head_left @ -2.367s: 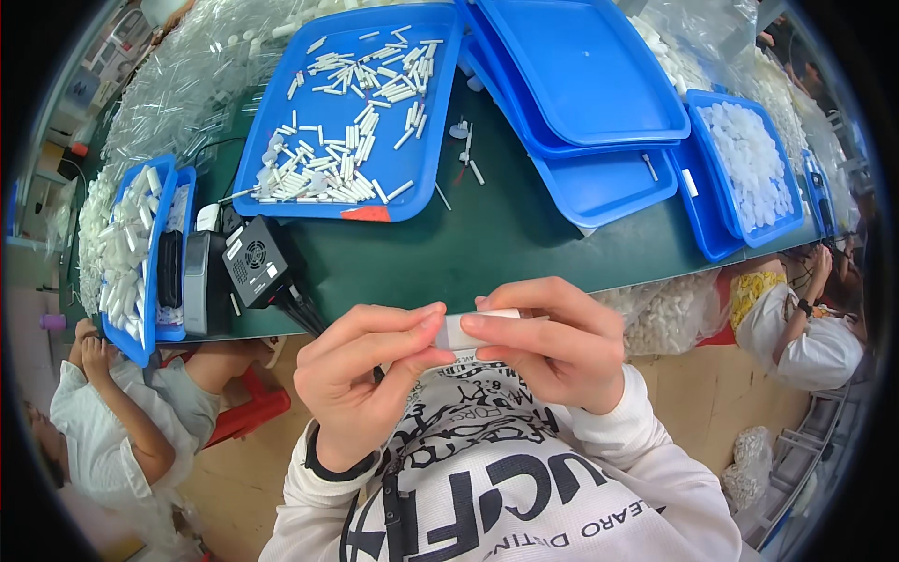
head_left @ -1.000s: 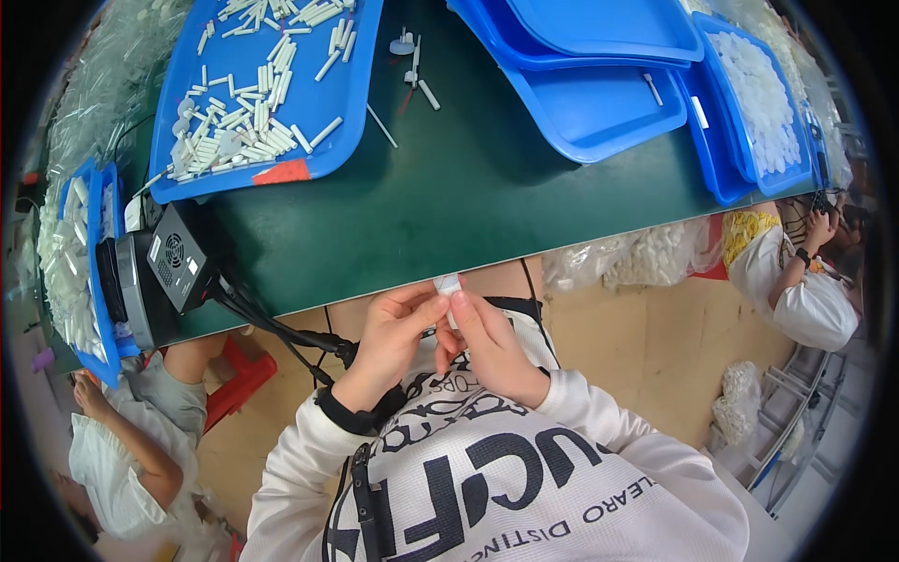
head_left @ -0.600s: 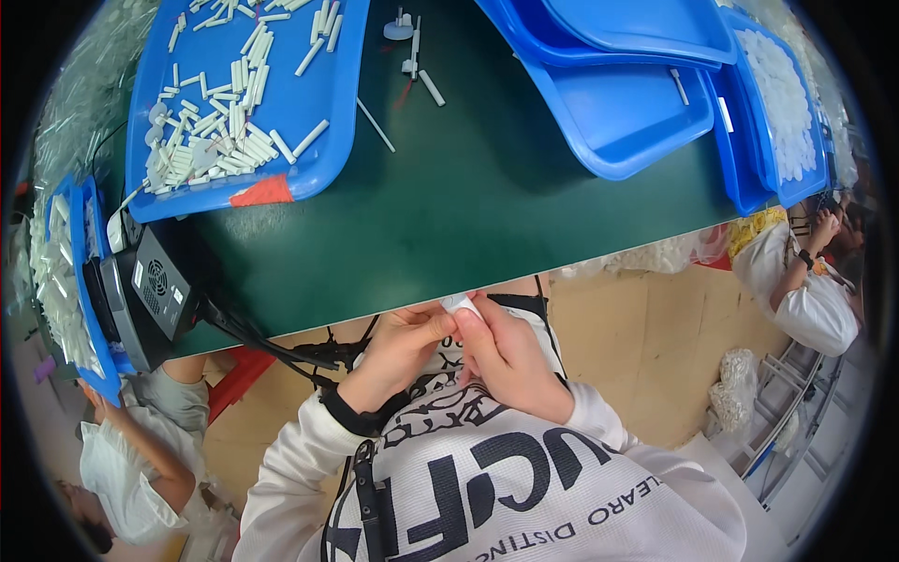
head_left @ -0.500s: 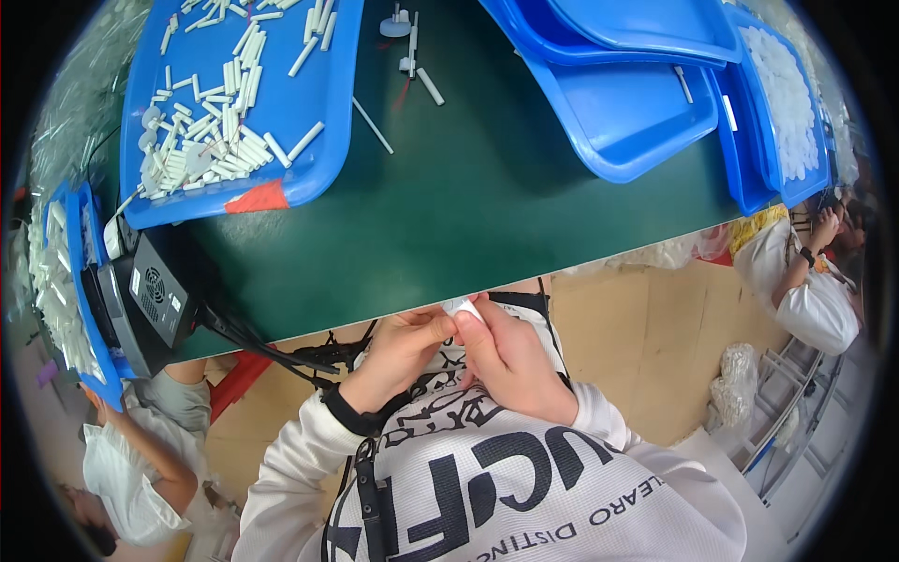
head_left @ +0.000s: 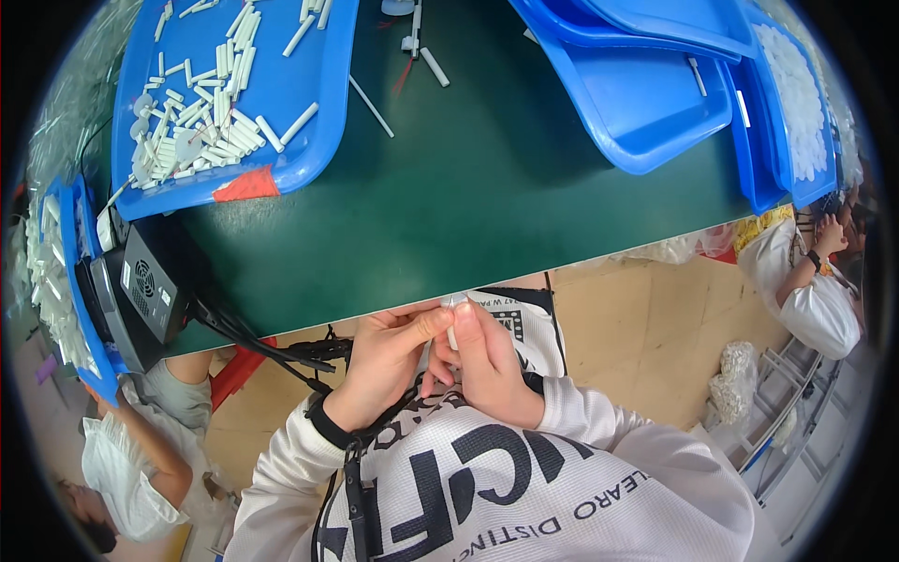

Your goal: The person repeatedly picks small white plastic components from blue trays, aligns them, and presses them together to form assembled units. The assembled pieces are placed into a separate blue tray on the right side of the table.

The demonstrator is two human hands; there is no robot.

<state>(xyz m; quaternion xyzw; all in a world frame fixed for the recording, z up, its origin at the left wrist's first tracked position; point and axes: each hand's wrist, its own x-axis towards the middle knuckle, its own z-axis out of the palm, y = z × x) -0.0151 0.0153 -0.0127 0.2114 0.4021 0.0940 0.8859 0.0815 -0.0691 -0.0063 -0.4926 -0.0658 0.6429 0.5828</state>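
Just beside the green table (head_left: 459, 206), the left hand (head_left: 386, 354) and right hand (head_left: 492, 365) pinch a white piece (head_left: 455, 301); the shirt (head_left: 618, 525) bears black lettering (head_left: 461, 492).

Before me stretches a dark green tabletop (head_left: 449, 211), its front edge pale and bowed by the lens, a soft sheen of light on its surface. Below it I see tan floor (head_left: 637, 328), thin straight seams crossing it. To my left, a red seat (head_left: 241, 375), partly hidden. Lower right, a grey ladder-like metal frame (head_left: 791, 412). Room's outer margins: too dark to read.
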